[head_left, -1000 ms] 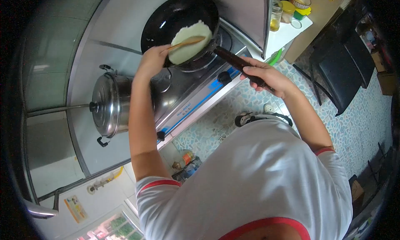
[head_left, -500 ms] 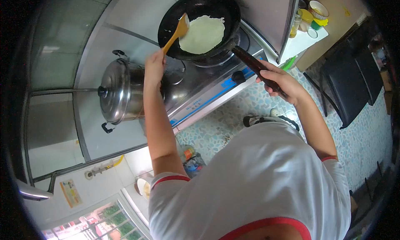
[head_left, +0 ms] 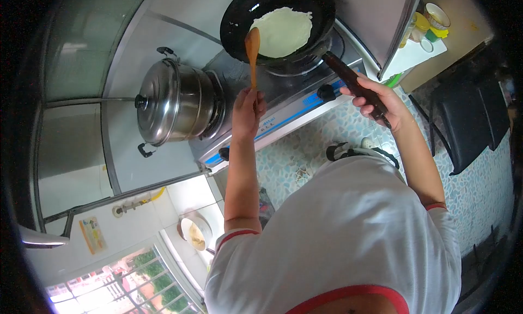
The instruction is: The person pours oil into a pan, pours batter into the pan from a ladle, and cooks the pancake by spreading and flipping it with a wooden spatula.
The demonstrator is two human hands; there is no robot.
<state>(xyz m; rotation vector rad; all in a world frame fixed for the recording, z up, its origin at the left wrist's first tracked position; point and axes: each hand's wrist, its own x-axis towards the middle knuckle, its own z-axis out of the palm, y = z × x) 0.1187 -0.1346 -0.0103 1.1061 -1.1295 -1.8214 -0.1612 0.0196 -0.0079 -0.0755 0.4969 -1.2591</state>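
In the head view, my left hand [head_left: 248,113] is closed around the handle of a wooden spatula [head_left: 252,46]. Its blade lies over the left edge of a pale, thin pancake [head_left: 283,33]. That pancake rests in a black wok [head_left: 235,32] over the stove's burner. My right hand [head_left: 381,102] grips the wok's dark brown handle [head_left: 353,84] on the right. Whether the blade touches the wok's surface, I cannot tell.
Left of the wok, a lidded steel steamer pot [head_left: 173,102] stands on the gas stove [head_left: 261,120]. A shelf [head_left: 409,57] at the right bears jars and a bowl [head_left: 437,15]. A white pot [head_left: 194,233] is at lower left. A black chair [head_left: 463,120] stands at the right.
My left hand and the spatula have shifted right and down in view, and the spatula now stands more upright. The whole scene has shifted as my head moved. My right hand keeps its grip.
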